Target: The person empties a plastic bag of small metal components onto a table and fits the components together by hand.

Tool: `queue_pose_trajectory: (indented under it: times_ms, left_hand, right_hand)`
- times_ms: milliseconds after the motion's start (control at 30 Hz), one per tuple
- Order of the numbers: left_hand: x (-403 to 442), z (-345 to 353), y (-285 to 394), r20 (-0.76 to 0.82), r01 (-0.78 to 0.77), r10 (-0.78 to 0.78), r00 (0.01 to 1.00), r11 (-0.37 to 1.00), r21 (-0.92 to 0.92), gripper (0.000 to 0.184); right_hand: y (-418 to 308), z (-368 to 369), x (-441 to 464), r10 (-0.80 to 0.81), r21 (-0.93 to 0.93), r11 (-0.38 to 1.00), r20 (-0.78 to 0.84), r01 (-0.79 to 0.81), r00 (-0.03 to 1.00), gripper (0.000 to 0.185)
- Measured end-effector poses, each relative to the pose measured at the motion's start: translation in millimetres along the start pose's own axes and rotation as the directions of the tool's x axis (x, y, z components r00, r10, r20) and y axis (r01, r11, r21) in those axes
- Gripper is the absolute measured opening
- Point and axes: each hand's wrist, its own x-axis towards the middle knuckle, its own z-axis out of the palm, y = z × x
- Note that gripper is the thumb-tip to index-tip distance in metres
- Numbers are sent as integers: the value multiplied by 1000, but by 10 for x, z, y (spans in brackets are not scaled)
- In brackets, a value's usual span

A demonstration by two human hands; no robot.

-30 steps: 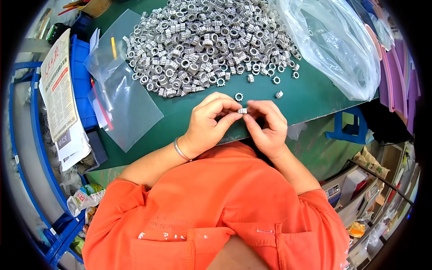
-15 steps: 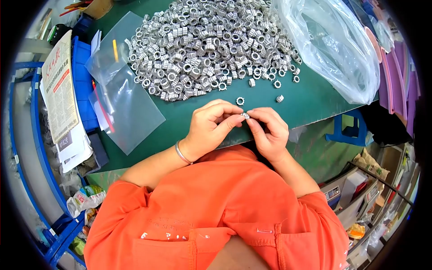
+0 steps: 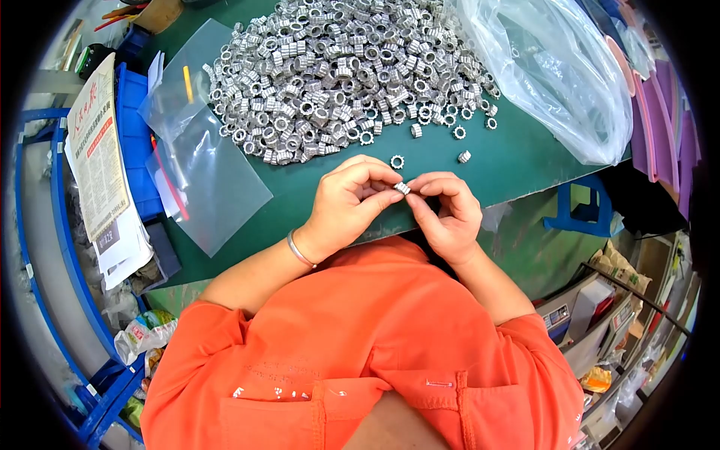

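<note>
Left hand [image 3: 349,196]: centre of frame; thumb and forefinger clamped on the held ring.
Right hand [image 3: 452,214]: right of centre; thumb and forefinger close together at the ring's right side; whether gripping or only touching, cannot tell.
Held ring [image 3: 403,189]: 1 piece, grey metal, toothed, tilted, raised between the fingertips near the table's lower edge. Handling judged in progress on this piece.
Bracelet [image 3: 301,250]: 1, silver, on the left wrist.
Near loose ring [image 3: 392,162]: 1, just above the fingers in frame, lying flat, open face up.
Far loose ring [image 3: 464,157]: 1, above the right hand, lying on its side. Whether these 2 are finished or waiting, cannot tell.
Heap of rings [image 3: 345,82]: upper centre, a great many, uncounted, a few strays at its lower right edge. Judged the bulk of the work; no separate finished batch can be made out, so the tally done is unknown.
Table [image 3: 517,166]: green, beneath all of the above.
Clear bag [image 3: 559,90]: 1, large, upper right; whether meant for these pieces, cannot tell.
Plastic sleeves [image 3: 229,191]: left of the heap, lying flat.
Newspaper [image 3: 99,146]: far left, beside a blue bin [image 3: 132,101].
</note>
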Motion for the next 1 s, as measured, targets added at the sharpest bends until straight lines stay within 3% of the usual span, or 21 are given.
queue_pose_trajectory:
  times_ms: [533, 700, 867, 1000]
  left_hand:
    - [-8, 25, -14, 8, -21, 22, 1000, 998, -53, 18]
    - [-10, 25, -27, -21, 19, -24, 999, 978, -208, 22]
    - [4, 15, -57, -14, -54, 52, 999, 991, -124, 22]
    - [6, 21, -44, -30, -86, 84, 996, 994, -60, 22]
  right_hand:
    - [14, 21, -40, 39, 56, 998, -28, -37, 999, 26]
    - [33, 17, -31, 16, 87, 996, -27, -14, 1000, 26]
    - [9, 1, -8, -15, -11, 1000, 5, 15, 1000, 25]
    - [-34, 23, 18, 131, 7, 991, -1, -131, 991, 23]
